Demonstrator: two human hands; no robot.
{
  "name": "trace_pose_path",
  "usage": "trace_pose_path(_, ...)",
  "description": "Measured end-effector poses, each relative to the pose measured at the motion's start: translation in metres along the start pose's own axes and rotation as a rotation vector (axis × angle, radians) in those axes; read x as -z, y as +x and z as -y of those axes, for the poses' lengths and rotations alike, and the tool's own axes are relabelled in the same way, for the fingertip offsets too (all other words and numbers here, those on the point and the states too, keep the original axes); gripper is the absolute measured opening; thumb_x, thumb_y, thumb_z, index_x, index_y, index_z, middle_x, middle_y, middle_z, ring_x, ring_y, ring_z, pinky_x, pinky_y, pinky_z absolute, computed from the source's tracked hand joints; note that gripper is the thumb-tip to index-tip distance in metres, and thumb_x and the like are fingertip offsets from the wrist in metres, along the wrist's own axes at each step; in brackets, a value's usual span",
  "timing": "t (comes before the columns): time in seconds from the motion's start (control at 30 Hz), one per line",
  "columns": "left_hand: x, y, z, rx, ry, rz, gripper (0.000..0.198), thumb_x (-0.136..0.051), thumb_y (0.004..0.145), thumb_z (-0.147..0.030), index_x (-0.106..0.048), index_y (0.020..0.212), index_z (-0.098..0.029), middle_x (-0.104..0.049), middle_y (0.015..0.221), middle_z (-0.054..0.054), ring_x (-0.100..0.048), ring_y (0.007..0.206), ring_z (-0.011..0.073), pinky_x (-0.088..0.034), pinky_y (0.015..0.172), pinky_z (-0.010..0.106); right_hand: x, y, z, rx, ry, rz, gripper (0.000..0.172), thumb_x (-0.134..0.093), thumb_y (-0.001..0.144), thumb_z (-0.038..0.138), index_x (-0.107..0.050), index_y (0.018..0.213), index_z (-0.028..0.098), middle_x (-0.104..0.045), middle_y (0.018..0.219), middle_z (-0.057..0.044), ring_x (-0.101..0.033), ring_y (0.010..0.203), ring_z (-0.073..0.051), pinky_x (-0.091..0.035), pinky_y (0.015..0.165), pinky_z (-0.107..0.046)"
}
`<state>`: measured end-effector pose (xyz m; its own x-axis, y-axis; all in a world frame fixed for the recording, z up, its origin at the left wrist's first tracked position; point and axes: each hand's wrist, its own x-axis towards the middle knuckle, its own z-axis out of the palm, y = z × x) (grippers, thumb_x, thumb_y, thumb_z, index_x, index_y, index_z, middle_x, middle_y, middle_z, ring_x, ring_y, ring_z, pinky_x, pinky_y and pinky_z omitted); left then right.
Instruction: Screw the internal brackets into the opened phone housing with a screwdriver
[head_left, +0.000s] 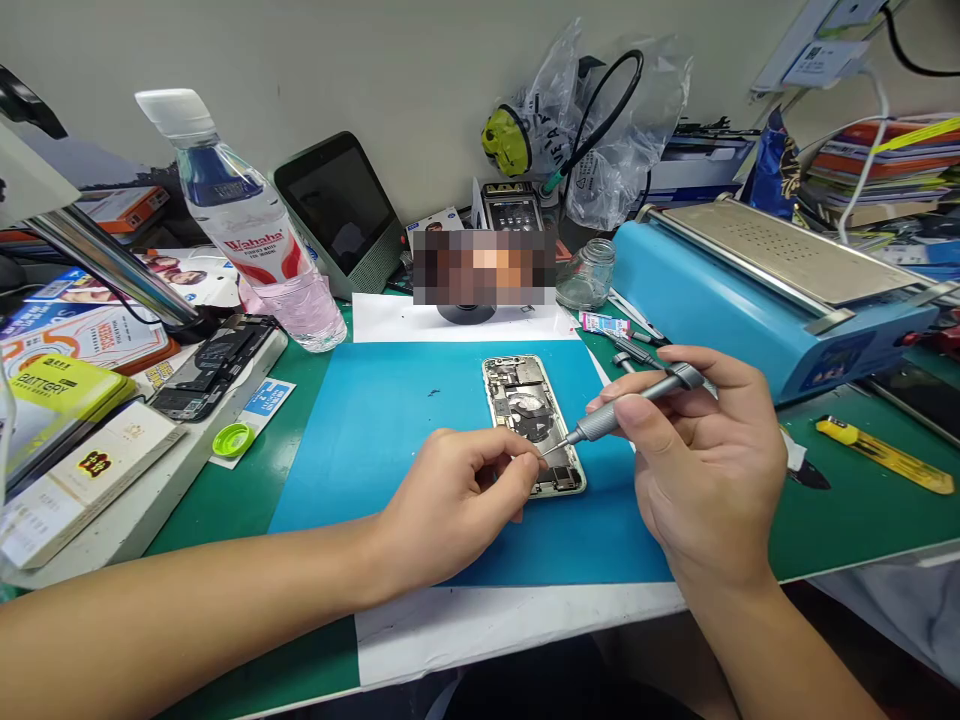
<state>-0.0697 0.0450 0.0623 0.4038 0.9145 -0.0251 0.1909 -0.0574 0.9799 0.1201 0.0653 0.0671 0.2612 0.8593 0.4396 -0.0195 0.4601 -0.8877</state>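
The right hand gripped a grey screwdriver, its tip right by the curled left hand; whether that pinched anything was unclear. The opened phone lay beneath, on the blue mat.

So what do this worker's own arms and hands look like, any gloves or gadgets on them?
Just ordinary human ones: the left hand and right hand wear no gloves, and no rings show. The left forearm and right forearm are bare, with no sleeve, watch or cable visible.
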Motion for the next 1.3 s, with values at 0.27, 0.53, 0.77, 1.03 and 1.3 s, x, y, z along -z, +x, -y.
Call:
trace_pose_path(0.27,-0.001,0.000,0.001,0.003,-0.010,0.000,0.024,-0.055,0.100,-0.028,-0.072,0.086,-0.017,-0.062,0.060,-0.003,-0.053,0.057,0.0106,-0.036,0.055,0.022,0.000,0.000,0.000,0.008,-0.021,0.008,0.035,-0.085,0.080,0.024,-0.065,0.108,0.030,-0.075,0.081,0.004,-0.073,0.067,-0.018,-0.065,0.065,-0.034)
trace_pose_path(0.53,0.000,0.000,0.000,0.041,-0.026,-0.016,0.030,-0.055,0.101,-0.035,-0.071,0.084,-0.018,-0.063,0.061,-0.002,-0.055,0.060,0.0126,-0.038,0.057,0.024,0.002,-0.001,0.000,0.001,-0.007,0.020,0.035,-0.083,0.082,0.024,-0.064,0.110,0.030,-0.075,0.081,0.004,-0.073,0.068,-0.017,-0.066,0.066,-0.033)
trace_pose_path(0.77,0.001,0.000,0.002,0.043,-0.047,-0.031,0.038,-0.053,0.102,-0.035,-0.062,0.069,-0.018,-0.062,0.061,-0.002,-0.052,0.062,0.0121,-0.039,0.062,0.025,0.002,0.000,0.000,0.001,0.006,-0.003,0.036,-0.084,0.081,0.024,-0.064,0.110,0.029,-0.076,0.081,0.004,-0.073,0.065,-0.016,-0.066,0.065,-0.031)
trace_pose_path(1.03,-0.001,-0.005,0.001,-0.059,0.143,-0.046,0.029,-0.052,0.100,-0.028,-0.067,0.078,-0.018,-0.053,0.057,-0.004,-0.047,0.053,0.0097,-0.033,0.052,0.025,0.001,0.001,0.003,-0.026,-0.003,-0.061,0.036,-0.084,0.081,0.025,-0.063,0.111,0.028,-0.075,0.080,0.003,-0.072,0.067,-0.016,-0.067,0.061,-0.030)
trace_pose_path(1.3,-0.009,-0.019,0.006,-0.659,0.712,0.081,0.029,-0.050,0.096,-0.021,-0.073,0.105,-0.006,-0.060,0.057,0.000,-0.051,0.042,0.0170,-0.031,0.044,0.039,0.002,0.002,0.004,-0.043,-0.010,-0.087,0.034,-0.082,0.083,0.025,-0.063,0.111,0.029,-0.074,0.081,0.004,-0.073,0.065,-0.016,-0.066,0.058,-0.028)
